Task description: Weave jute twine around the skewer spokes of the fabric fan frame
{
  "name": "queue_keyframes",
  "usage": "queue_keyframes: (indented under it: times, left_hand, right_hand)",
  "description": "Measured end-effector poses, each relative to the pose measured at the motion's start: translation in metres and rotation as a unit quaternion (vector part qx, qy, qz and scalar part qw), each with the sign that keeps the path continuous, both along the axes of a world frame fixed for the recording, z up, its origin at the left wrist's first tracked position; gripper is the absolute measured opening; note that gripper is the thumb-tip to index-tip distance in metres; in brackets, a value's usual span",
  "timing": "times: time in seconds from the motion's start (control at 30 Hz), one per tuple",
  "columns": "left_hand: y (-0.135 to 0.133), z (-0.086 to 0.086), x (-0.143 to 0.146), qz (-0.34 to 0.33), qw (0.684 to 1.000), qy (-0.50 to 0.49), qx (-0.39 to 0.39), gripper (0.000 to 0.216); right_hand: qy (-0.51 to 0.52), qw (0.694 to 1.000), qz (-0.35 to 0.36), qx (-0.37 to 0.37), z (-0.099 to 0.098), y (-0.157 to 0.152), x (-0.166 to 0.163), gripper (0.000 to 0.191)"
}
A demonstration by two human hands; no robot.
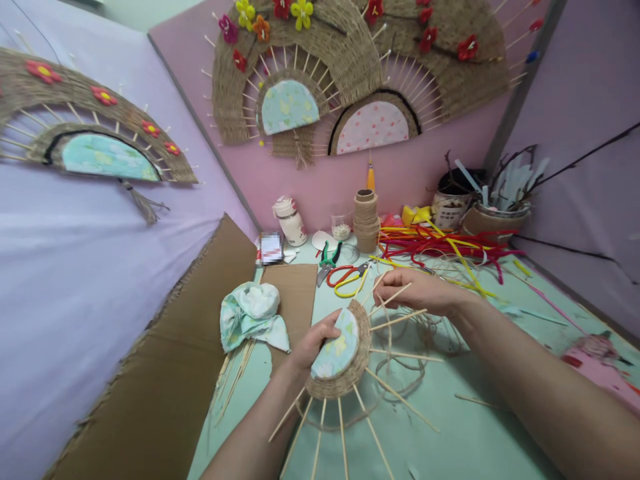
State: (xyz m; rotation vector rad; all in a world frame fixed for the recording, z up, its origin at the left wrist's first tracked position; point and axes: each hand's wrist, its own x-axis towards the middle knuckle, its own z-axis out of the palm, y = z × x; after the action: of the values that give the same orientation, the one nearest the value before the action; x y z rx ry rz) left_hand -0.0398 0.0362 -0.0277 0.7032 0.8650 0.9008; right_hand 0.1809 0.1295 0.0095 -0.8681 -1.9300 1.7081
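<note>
My left hand [314, 341] is closed on a half-round fan piece [341, 353]: a pale green flowered fabric centre, a band of wound jute around it, and thin wooden sticks fanning outward. It is held a little above the green table [465, 433]. My right hand [425, 291] is at the top of the fan, fingers pinched around a strand of jute twine [400, 363] among the sticks. The loose twine lies in coils under and to the right of the fan.
A bundle of green fabric [253, 317] and spare sticks lie on cardboard [165, 373] to the left. Scissors [347, 277], pliers [327, 257], a twine spool [367, 220], a bottle [291, 221], pipe cleaners [440, 243] and pots stand behind. Finished fans hang on the walls.
</note>
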Motion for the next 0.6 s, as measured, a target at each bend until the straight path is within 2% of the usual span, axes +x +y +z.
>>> queue_keyframes:
  times: [0.13, 0.43, 0.5, 0.6]
  left_hand:
    - [-0.001, -0.002, -0.002, 0.004, 1.000, 0.010, 0.010, 0.049]
    - [0.001, 0.007, -0.001, 0.032, 0.999, 0.019, 0.001, 0.051]
    - [0.003, 0.008, -0.001, 0.053, 0.999, 0.002, 0.002, 0.053]
    - [0.005, 0.009, -0.001, 0.094, 0.995, -0.030, 0.011, 0.055]
  right_hand:
    - [-0.003, 1.000, -0.004, -0.015, -0.006, 0.001, -0.003, 0.021]
    - [-0.001, 1.000, 0.010, -0.010, -0.004, 0.001, -0.004, 0.021]
    - [0.006, 0.999, -0.033, 0.005, -0.006, 0.005, -0.003, 0.027]
    - [0.023, 0.986, -0.160, 0.031, -0.008, 0.015, 0.002, 0.035]
